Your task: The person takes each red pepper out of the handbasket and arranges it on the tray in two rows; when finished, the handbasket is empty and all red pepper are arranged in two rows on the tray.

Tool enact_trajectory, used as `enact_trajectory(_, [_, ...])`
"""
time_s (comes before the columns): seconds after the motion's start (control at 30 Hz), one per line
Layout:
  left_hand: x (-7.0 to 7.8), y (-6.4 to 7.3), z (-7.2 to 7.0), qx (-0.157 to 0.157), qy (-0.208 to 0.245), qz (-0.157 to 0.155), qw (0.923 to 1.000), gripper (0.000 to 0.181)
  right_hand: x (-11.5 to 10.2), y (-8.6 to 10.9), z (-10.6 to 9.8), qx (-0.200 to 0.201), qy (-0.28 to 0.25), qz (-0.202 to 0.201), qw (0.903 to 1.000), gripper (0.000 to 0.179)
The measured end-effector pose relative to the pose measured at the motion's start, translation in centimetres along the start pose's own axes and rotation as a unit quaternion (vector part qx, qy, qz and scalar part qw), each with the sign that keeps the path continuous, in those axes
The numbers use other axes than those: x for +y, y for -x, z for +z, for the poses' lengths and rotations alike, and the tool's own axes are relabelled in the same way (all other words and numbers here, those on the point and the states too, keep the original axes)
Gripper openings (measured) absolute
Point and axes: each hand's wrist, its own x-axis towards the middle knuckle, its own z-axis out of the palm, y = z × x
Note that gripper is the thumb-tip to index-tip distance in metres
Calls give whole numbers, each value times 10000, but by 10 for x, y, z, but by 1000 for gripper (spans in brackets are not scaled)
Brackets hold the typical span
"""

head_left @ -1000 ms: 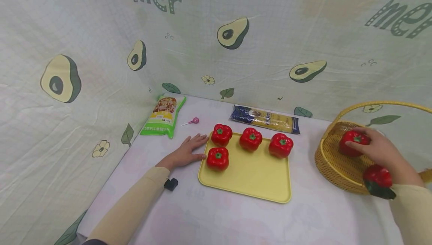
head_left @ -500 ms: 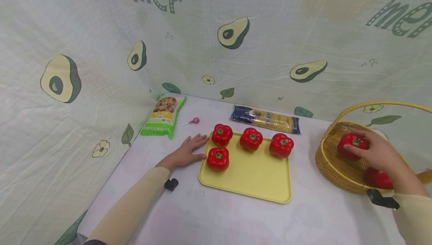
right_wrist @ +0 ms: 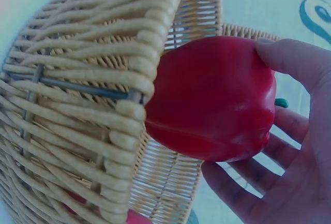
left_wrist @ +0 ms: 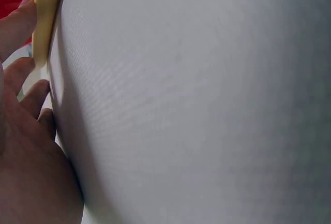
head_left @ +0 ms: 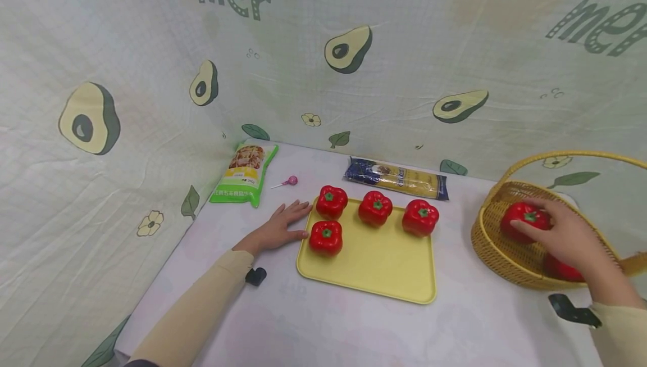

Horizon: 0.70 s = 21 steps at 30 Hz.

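Note:
A red bell pepper (head_left: 523, 222) is held in my right hand (head_left: 566, 235), inside the opening of the wicker basket (head_left: 486, 240). In the right wrist view, my thumb and fingers grip the stem end of that pepper (right_wrist: 217, 100), and its other end sits behind the basket's rim (right_wrist: 142, 79). Another red bell pepper (head_left: 562, 270) lies in the basket, partly hidden by my wrist. My left hand (head_left: 278, 229) rests on the table with fingers spread, at the left edge of the yellow tray (head_left: 389, 268). Several red bell peppers (head_left: 326, 238) sit on that tray.
Behind the tray lies a blue and yellow packet (head_left: 396, 179). A green food bag (head_left: 246, 173) and a pink lollipop (head_left: 290, 180) are at the back left. The basket's tall handle (head_left: 576, 154) arches over its opening. A printed cloth (head_left: 394, 91) hangs behind the table.
My right hand, still holding the pepper, has shifted slightly left and down within the basket. My left hand and the tray stay where they were.

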Motion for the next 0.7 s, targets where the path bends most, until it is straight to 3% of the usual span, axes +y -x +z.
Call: enact_trajectory(0.7, [2,1,-1,-19,-47,-73,10000,79,-23,19,-3,373,-64,-225,9990,80])
